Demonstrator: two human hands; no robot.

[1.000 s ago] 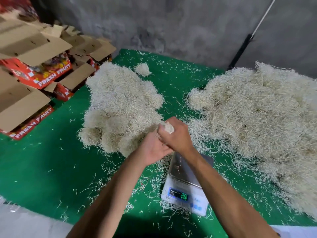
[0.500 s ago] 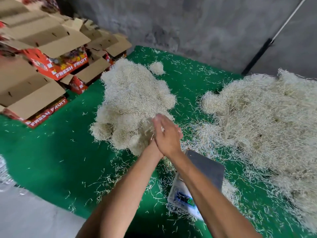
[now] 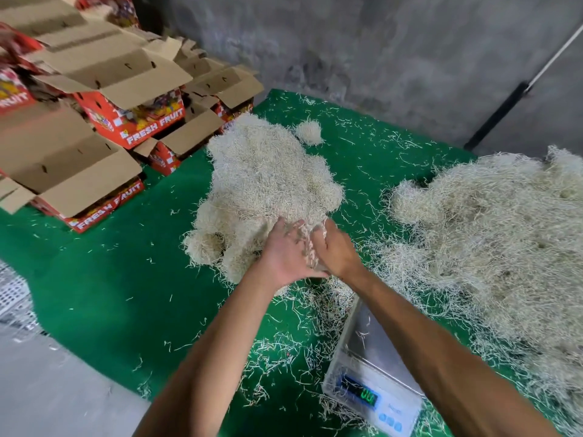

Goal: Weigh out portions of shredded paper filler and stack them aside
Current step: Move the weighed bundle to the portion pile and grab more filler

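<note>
Both hands, left (image 3: 285, 257) and right (image 3: 339, 253), press spread, relaxed fingers on the portions pile (image 3: 265, 190) mid-mat (image 3: 110, 279). Scale (image 3: 375, 373) sits nearer; loose heap (image 3: 504, 231) right; fruit boxes (image 3: 104, 121) crowd the far-left edge.

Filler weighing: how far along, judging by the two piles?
Done: a stack of balled portions sits left of centre on the green mat. In hand: the left hand and right hand press another portion against its near edge; the scale platform is bare. Left: the large loose pile on the right.
</note>
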